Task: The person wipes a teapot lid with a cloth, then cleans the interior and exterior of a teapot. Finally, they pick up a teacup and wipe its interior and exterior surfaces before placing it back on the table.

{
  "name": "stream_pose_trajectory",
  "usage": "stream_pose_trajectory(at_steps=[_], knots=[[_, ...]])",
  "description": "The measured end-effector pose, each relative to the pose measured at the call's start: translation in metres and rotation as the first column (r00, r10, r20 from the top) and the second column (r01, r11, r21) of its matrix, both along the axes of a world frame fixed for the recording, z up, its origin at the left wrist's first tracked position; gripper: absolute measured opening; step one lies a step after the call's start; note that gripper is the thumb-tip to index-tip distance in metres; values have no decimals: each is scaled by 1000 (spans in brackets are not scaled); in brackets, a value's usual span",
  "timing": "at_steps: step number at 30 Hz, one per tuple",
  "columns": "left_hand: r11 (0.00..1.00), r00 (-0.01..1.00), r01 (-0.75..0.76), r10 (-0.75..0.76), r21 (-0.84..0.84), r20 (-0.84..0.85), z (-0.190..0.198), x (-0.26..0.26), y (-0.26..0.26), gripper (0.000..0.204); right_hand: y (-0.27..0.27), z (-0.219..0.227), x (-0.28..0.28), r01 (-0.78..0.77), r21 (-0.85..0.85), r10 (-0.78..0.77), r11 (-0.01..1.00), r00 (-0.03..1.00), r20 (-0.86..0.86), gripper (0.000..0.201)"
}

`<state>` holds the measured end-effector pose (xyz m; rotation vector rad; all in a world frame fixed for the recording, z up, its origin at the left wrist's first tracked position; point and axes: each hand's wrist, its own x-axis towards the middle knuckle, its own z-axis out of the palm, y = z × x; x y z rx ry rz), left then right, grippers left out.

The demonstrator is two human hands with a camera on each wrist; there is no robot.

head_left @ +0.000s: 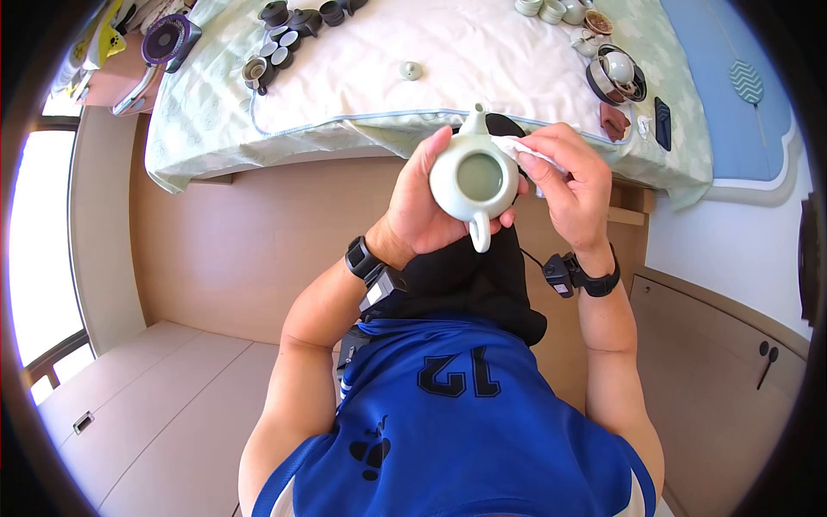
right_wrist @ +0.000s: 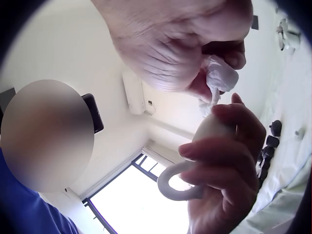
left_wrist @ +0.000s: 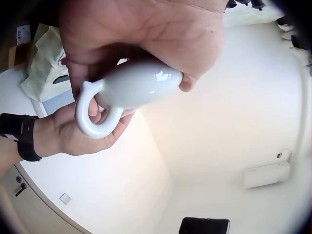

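Note:
My left hand (head_left: 416,205) grips a pale green teapot (head_left: 444,191) from the side and below, the thumb lying up along its body. The pot has no lid on, and its round opening faces the head camera, spout towards the table and loop handle towards the body. Between thumb and fingers my right hand (head_left: 575,183) pinches a crumpled white tissue (right_wrist: 222,75), held against the pot near the spout. From below, the left wrist view shows the pot's smooth glossy side (left_wrist: 136,87) and the handle. A small pale green lid (head_left: 411,71) lies on the table cloth.
Dark teapots and cups (head_left: 301,24) stand at the table's back left. To the right are a metal bowl (head_left: 616,76) with a pale pot in it, a brown cloth (head_left: 614,122), a phone (head_left: 662,123) and stacked pale cups (head_left: 551,10). The cloth-covered table edge (head_left: 327,138) lies just beyond the hands.

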<state>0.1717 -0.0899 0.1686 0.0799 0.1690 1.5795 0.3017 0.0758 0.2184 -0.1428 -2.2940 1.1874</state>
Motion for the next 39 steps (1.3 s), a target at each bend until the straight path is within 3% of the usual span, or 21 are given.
stream_pose_trajectory(at_steps=[4,7,10,13,16,20,25,26,28,30,31,35,36,39], knots=[[997,999,-22,19,-73,-43,6,-11,1,83,-8,5,6,171,73,-169,983,985,-33,15],[998,992,22,-28,-54,-120,7,-12,4,75,-3,5,2,64,285,-33,956,993,-113,19],[995,992,-7,-6,-100,-125,11,-7,5,72,-5,4,0,-29,312,41,950,999,-33,21],[982,956,-120,75,-143,-284,10,-4,7,69,-10,2,6,-63,344,77,937,997,-25,21],[947,879,-213,79,-239,-471,5,-3,5,70,-26,1,14,-121,307,115,944,993,37,20],[941,832,-223,48,-255,-553,-2,6,7,71,-39,6,20,-119,-21,119,993,993,9,17],[953,916,-102,-23,-287,-400,5,8,7,72,-33,9,8,-10,196,30,981,994,-102,18],[918,915,-184,30,-350,-401,11,17,11,73,-25,3,3,3,285,31,959,993,-113,19],[968,908,-137,38,-209,-417,6,13,10,71,-11,0,3,96,443,-45,891,991,-124,22],[988,893,-114,58,-101,-446,7,6,8,69,-4,4,9,225,277,-194,934,972,-133,22],[983,891,-136,65,-126,-450,7,4,7,72,-3,7,14,260,156,-244,953,963,-117,23],[963,877,-185,72,-195,-475,8,2,9,75,-4,14,17,78,525,34,848,979,-201,25],[957,874,-189,63,-218,-483,11,4,11,75,-4,9,17,18,596,107,803,979,-175,26],[947,865,-185,30,-263,-500,10,7,10,69,-10,8,15,-75,726,121,683,993,-12,30]])
